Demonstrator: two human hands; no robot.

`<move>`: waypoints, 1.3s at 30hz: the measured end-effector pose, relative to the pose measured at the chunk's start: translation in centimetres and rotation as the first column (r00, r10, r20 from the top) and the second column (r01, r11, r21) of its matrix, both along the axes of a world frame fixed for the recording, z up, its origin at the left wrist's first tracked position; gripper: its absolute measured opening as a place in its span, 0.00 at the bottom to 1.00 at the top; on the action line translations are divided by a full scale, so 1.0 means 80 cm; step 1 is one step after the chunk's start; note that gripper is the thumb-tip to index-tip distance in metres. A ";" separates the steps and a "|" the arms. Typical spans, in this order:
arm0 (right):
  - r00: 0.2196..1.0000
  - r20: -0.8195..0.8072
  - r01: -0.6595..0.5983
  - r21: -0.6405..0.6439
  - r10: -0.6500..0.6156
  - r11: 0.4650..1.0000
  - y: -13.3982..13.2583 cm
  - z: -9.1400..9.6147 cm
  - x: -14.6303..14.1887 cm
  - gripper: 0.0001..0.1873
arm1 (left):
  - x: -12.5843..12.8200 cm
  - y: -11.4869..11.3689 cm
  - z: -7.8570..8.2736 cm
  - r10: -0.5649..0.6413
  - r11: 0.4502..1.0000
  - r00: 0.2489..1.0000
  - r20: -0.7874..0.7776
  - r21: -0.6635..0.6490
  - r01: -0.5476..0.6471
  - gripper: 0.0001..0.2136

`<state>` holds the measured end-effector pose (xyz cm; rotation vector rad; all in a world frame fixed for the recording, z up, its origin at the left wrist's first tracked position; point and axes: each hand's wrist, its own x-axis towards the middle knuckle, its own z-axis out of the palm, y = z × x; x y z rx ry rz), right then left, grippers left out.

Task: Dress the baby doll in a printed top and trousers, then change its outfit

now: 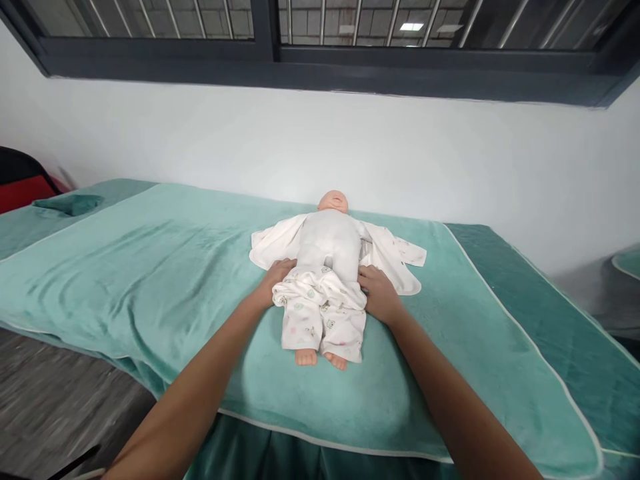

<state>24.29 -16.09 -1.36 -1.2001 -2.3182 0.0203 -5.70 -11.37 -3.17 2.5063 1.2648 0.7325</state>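
Note:
A baby doll (330, 241) lies on its back, its head towards the wall and its bare feet towards me. White patterned baby pants (323, 300) cover its legs, bunched up around the thighs. My left hand (276, 280) is closed on the left side of the bunched waist. On the opposite side, my right hand (381, 293) grips the pants with curled fingers; its fingertips are partly hidden by the cloth. A white baby shirt (395, 257) is spread open beneath the doll, with one sleeve stretched out to the right.
A light green blanket (150, 267) with a pale edge covers the bed under the doll. Behind the bed rises a white wall (320, 140) below a dark window frame (320, 73). A red and black object (23, 180) stands at the far left.

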 end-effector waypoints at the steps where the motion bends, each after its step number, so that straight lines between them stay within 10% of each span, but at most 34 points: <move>1: 1.000 -0.009 -0.017 -0.005 0.017 1.000 0.002 -0.001 0.001 0.06 | 0.000 0.000 0.000 -0.009 1.000 1.000 0.014 -0.019 0.009 0.08; 15: 0.976 -0.216 -0.002 -0.131 -0.027 0.991 0.003 0.000 -0.001 0.10 | 0.002 -0.003 0.019 0.028 0.972 0.948 0.317 -0.229 0.048 0.12; 21: 0.819 -0.544 0.035 -0.267 -0.180 0.963 -0.002 0.011 0.003 0.11 | -0.005 -0.013 0.022 0.155 0.932 0.844 0.513 -0.359 0.046 0.07; 27: 0.699 -0.696 -0.231 -0.439 -0.166 0.868 -0.010 0.023 0.000 0.14 | -0.014 -0.017 0.023 0.323 0.847 0.616 0.718 -0.510 0.150 0.12; 39: 0.766 -0.643 -0.428 -0.530 -0.017 0.732 -0.007 0.038 0.009 0.14 | -0.028 -0.017 0.028 0.247 0.680 0.657 0.712 -0.611 0.406 0.07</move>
